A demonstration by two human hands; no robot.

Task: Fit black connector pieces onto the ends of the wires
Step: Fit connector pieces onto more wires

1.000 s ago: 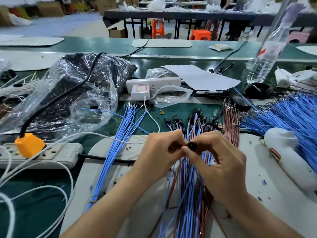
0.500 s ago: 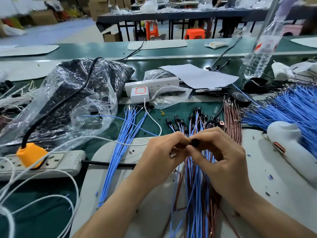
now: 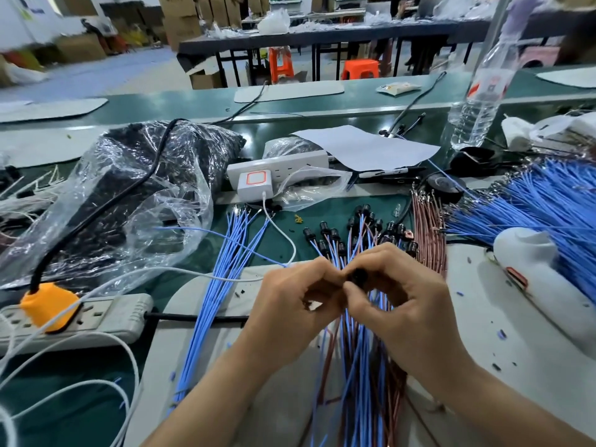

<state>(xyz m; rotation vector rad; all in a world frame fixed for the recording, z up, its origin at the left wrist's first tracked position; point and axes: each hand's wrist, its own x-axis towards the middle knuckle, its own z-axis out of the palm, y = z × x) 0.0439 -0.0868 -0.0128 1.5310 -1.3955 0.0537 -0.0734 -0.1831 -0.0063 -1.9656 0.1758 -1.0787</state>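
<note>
Brightness: bright, even, cool white.
Source: overhead, diffuse.
Shadows: soft, faint, on mat (image 3: 477, 321) beside white tool (image 3: 541, 272).
Glare: highlights on plastic bag (image 3: 135, 188), water bottle (image 3: 477, 101).
Focus: left hand (image 3: 290, 311), right hand (image 3: 412, 311) sharp; far room smeared upper left.
Distortion: wide-angle bowing at edges.

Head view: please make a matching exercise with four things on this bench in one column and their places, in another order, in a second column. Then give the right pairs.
Things
1. orange plug
2. water bottle
3. sheet of paper
4. black connector piece

Places
A. where the fingertips of the left hand and the right hand meet
B. flat, just past the white power strip
C. in the grey power strip, at the left
D. upright, at the far right

Pairs: 1-C, 2-D, 3-B, 4-A
</note>
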